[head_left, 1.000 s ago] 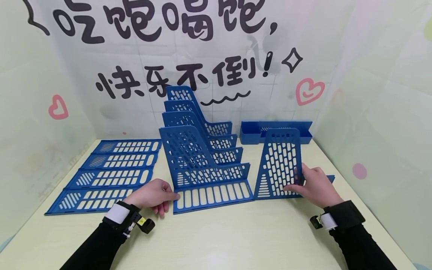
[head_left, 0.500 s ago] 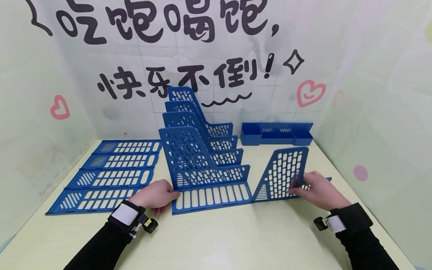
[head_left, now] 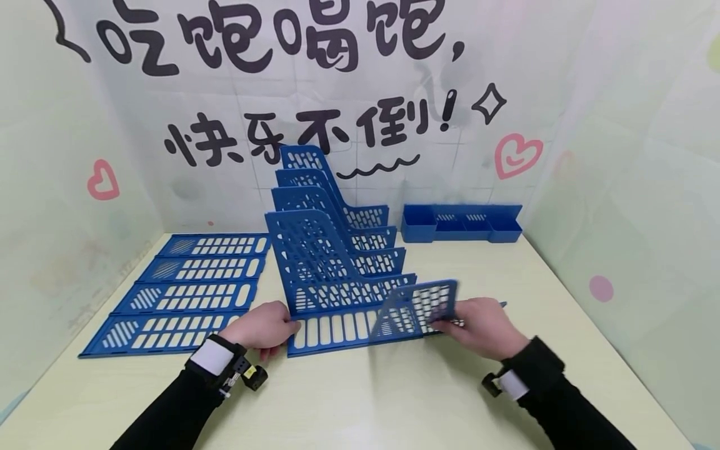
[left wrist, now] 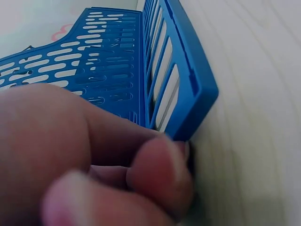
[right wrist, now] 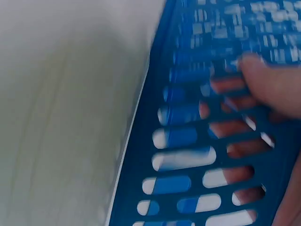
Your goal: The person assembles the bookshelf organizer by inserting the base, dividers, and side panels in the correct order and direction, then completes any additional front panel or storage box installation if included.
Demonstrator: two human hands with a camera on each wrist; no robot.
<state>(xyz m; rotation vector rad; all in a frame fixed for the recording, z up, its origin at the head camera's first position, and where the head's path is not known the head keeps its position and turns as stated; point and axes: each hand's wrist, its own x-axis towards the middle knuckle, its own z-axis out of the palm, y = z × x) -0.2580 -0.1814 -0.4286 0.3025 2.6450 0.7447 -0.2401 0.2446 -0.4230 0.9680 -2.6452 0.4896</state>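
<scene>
A blue plastic file rack [head_left: 337, 262] with several upright slotted dividers stands on the table's middle. My left hand [head_left: 264, 325] rests at the rack's front left corner [left wrist: 197, 103], fingertips against the base edge. My right hand [head_left: 484, 325] grips a loose blue perforated divider panel [head_left: 419, 307] by its right side, thumb on top and fingers showing through the slots [right wrist: 225, 136]. The panel is tilted low and blurred, overlapping the rack's front right corner.
Several flat blue slotted panels [head_left: 180, 294] lie in a row on the left of the pale table [head_left: 360, 400]. A blue compartment tray [head_left: 461, 222] stands at the back right by the wall. Curtained walls close in on both sides.
My right hand has tipped the divider panel down from upright and carried it left, from beside the rack to its front right corner. The left hand stayed at the rack's corner.
</scene>
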